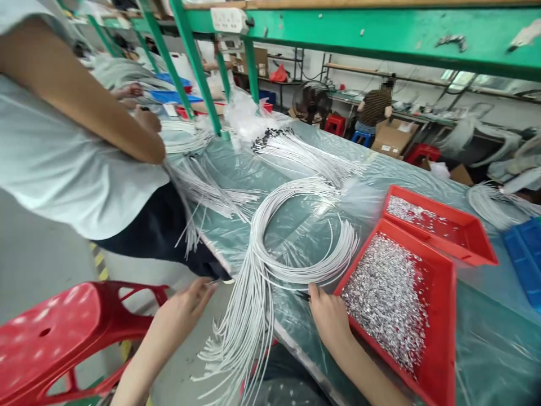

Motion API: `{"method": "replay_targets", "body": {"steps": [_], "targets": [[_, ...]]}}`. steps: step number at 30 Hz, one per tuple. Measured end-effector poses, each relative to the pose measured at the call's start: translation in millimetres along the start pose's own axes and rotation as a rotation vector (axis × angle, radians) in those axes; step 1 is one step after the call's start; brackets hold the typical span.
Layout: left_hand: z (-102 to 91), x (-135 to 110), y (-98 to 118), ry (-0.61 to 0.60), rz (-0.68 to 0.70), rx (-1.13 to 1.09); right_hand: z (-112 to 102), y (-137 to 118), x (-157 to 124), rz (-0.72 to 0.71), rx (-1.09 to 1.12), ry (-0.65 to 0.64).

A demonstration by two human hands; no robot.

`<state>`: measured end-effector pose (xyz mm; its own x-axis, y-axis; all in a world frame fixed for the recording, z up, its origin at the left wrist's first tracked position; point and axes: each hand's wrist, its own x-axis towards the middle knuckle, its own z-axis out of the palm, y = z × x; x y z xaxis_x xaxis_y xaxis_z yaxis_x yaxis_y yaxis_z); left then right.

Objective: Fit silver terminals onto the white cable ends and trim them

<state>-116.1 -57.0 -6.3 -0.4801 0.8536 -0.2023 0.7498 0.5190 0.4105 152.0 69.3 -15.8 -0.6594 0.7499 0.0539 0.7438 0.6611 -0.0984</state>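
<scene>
A coil of thin white cables (pixel 270 225) lies on the table, its loose ends (pixel 245 327) hanging over the edge between my hands. My left hand (pixel 186 307) is beyond the table edge, left of the hanging ends, with thumb and fingers pinched together; a small thin thing shows at the fingertips, too unclear to name. At the coil's near side, my right hand (pixel 327 313) is closed on a dark slim piece (pixel 303 295), mostly hidden by the fingers. Right beside that hand, a red tray (pixel 442 316) holds many small shiny metal pieces (pixel 386 299).
Behind it stands a second red tray (pixel 477 239) with metal pieces, near a blue bin (pixel 524 254). Black-ended cables (pixel 304 152) lie farther back. A co-worker (pixel 76 129) stands close on the left, above a red stool (pixel 63 321). A green frame (pixel 359 34) crosses overhead.
</scene>
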Motion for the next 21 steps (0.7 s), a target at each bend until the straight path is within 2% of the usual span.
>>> {"method": "replay_targets", "body": {"steps": [3,6,8,11,14,17,21], "targets": [[-13.1,22,57,-0.191,0.273,-0.336,-4,-4,-11,0.032,0.107,0.175],[-1.4,47,119,-0.467,0.426,-0.616,-3,-13,-20,0.013,0.253,0.366],[12.1,62,155,-0.718,0.469,-0.761,1,-20,-24,-0.004,0.334,0.468],[24.7,75,198,-1.085,0.494,-0.907,7,-28,-28,-0.024,0.400,0.555],[24.0,73,231,-1.337,0.487,-0.981,7,-29,-31,-0.027,0.416,0.591],[20.0,65,253,-1.397,0.458,-1.071,5,-27,-33,-0.022,0.417,0.602],[22.2,51,263,-1.319,0.422,-1.247,7,-30,-33,-0.001,0.444,0.619]]}}
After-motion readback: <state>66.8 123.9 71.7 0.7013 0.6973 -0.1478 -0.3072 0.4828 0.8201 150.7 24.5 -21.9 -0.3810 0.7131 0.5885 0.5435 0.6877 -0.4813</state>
